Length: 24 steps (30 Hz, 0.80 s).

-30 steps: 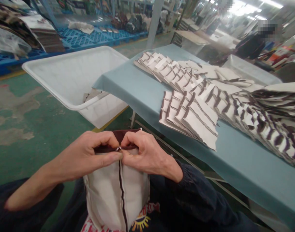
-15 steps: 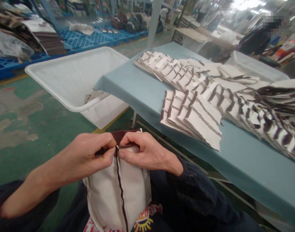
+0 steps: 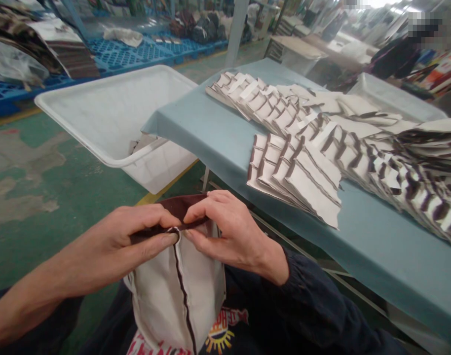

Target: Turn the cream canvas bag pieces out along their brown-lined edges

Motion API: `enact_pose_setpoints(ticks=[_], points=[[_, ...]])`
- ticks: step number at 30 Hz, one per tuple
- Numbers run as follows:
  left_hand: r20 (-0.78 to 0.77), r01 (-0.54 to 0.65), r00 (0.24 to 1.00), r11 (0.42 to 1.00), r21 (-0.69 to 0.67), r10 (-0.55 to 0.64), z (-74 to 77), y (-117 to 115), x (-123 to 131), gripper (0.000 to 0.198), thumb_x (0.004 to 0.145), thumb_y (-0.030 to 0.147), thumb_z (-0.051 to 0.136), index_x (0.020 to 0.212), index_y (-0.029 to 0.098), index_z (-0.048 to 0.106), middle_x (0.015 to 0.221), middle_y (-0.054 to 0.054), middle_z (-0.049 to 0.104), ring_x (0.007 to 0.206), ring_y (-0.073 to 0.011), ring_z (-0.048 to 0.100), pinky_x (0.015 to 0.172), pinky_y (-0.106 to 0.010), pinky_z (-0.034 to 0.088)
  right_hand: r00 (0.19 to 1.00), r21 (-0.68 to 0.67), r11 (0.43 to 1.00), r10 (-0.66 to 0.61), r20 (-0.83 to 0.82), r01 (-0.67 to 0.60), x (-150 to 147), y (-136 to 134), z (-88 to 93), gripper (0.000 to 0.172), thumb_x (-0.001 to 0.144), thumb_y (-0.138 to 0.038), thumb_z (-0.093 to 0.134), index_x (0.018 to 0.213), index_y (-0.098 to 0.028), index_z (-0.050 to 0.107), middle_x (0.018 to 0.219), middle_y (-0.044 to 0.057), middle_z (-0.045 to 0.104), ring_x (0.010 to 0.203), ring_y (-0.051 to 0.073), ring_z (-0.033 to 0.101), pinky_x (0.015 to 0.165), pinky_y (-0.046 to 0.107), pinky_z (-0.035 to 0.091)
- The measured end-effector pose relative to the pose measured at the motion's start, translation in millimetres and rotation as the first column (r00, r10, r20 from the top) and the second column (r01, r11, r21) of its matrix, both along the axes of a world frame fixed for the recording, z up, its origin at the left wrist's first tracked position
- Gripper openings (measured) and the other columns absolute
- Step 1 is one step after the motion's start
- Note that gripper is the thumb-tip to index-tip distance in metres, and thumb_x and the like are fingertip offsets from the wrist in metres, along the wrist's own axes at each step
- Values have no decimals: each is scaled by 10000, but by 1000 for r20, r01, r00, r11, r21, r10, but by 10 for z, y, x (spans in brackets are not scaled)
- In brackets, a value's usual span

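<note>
Over my lap hangs a cream fabric piece (image 3: 162, 291) with a dark brown inner side and a dark seam down its middle. My left hand (image 3: 144, 234) pinches its top edge just left of the seam, thumb in front. On the right of the seam, my right hand (image 3: 225, 229) grips the same edge between thumb and fingers. The brown lining shows behind the fingertips, and the edge is folded over there. Both hands are close together, with the seam end between them.
A blue-covered table (image 3: 206, 133) stands at my right, bearing a small fanned stack of similar pieces (image 3: 295, 177) and a long overlapping row (image 3: 281, 108). Left of it is a white plastic tub (image 3: 99, 113). Blue pallets (image 3: 144, 52) hold goods behind; a person (image 3: 406, 54) is at the far right.
My right hand has turned and its fingers have risen slightly. The fabric's top edge is bent more at the seam, and more brown lining shows. The view has shifted a little.
</note>
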<state>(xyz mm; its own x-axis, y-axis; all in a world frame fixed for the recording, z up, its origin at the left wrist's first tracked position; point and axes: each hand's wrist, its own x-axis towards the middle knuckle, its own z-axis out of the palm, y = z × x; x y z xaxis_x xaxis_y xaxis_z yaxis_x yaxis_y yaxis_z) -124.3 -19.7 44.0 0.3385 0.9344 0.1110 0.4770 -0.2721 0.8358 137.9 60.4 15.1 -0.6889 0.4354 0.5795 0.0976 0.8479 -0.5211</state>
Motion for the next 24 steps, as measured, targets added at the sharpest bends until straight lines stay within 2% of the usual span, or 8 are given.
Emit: enact_pose_setpoints(ticks=[5, 7, 10, 14, 19, 24], points=[[-8, -73, 997, 982, 175, 76, 69, -14, 71, 279, 1060, 239, 694, 864, 282, 889, 772, 88, 852, 637, -82, 762, 642, -112, 547, 998, 244, 969, 35, -44, -23, -18, 53, 38, 170, 1296, -214, 712, 1163, -227, 817, 1089, 32, 976, 968, 182, 886, 1002, 356, 622], [-3, -89, 996, 975, 205, 92, 91, -2, 101, 276, 1049, 245, 707, 857, 298, 898, 769, 98, 858, 633, -78, 775, 648, -102, 555, 999, 307, 952, 33, -26, -23, -24, 64, 67, 199, 1311, -213, 709, 1156, -208, 832, 1080, 41, 975, 961, 174, 883, 1035, 349, 629], [23, -89, 996, 981, 171, 87, 115, 25, 126, 286, 1052, 271, 713, 846, 308, 907, 755, 97, 870, 607, -92, 789, 612, -116, 560, 1000, 407, 914, -1, 21, -8, -30, 56, 114, 248, 1316, -193, 699, 1120, -187, 850, 1037, 43, 963, 940, 175, 865, 1053, 337, 638], [45, -98, 995, 992, 85, 94, 101, 44, 146, 305, 1043, 315, 704, 811, 297, 902, 706, 88, 845, 564, -113, 754, 547, -148, 528, 993, 526, 850, -83, 86, 25, -43, 27, 129, 359, 1279, -104, 675, 973, -227, 817, 983, 25, 940, 883, 177, 814, 969, 335, 626], [63, -89, 994, 994, -68, 93, -29, 17, 141, 369, 1059, 412, 677, 754, 266, 825, 663, 62, 745, 569, -146, 658, 528, -202, 480, 993, 534, 845, -88, 83, 30, -45, 34, 55, 357, 1255, -92, 658, 952, -234, 781, 923, 14, 900, 836, 180, 770, 890, 344, 597], [46, -79, 995, 991, -109, 85, -136, -9, 121, 371, 1119, 401, 647, 808, 233, 761, 713, 57, 662, 639, -142, 578, 589, -223, 426, 989, 375, 927, -71, 127, 18, -36, 35, 7, 304, 1224, -149, 603, 1015, -244, 802, 838, 14, 836, 805, 209, 754, 838, 380, 562]])
